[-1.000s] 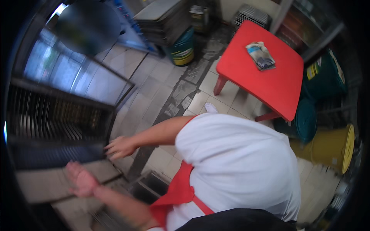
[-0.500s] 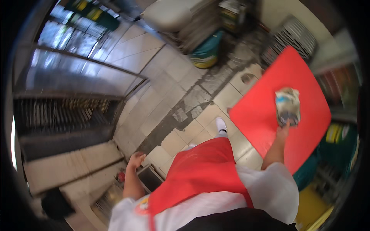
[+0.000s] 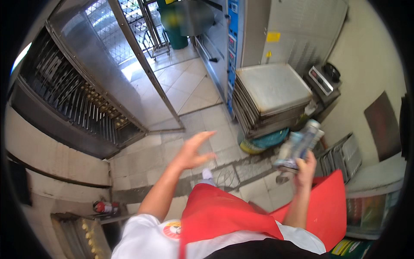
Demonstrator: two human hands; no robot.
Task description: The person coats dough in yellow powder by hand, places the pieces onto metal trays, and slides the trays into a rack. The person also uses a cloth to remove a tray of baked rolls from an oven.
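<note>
Right hand (image 3: 306,167) grips one blurred bundle (image 3: 297,145)! The left hand (image 3: 189,154) hovers, spread wide; one stack of trays (image 3: 274,90) stands ahead.

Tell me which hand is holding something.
The right hand, on the red table's side, holds a blurred bundle; the left hand is open and empty.

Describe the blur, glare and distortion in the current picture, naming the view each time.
Head view: blur softens the bundle in the right hand; head view: glare whitens the area near the mesh gate; head view: fisheye distortion bows the pale ledge at left.
</note>
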